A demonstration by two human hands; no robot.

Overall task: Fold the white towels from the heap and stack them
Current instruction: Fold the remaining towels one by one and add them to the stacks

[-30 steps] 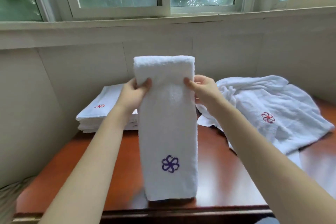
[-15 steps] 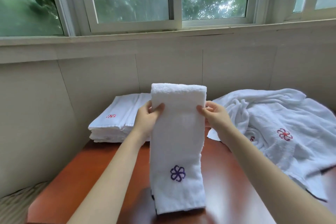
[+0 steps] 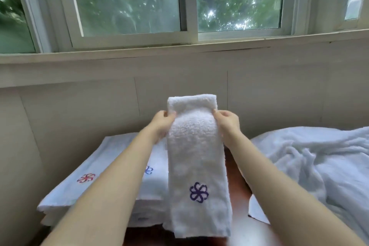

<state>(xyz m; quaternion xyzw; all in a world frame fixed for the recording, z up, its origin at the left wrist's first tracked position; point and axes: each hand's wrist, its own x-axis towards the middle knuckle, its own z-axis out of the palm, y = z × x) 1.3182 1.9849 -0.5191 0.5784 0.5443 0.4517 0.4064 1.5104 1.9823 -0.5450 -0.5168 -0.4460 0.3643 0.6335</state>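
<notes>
Folded towel (image 3: 197,166), frame centre: left hand (image 3: 161,124) and right hand (image 3: 227,124) are pinching its upper edges, fingers curled; stack (image 3: 103,175) lower left, heap (image 3: 311,166) right.

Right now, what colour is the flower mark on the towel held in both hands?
Purple, on the white held towel; the flower mark shows best in the head view.
</notes>
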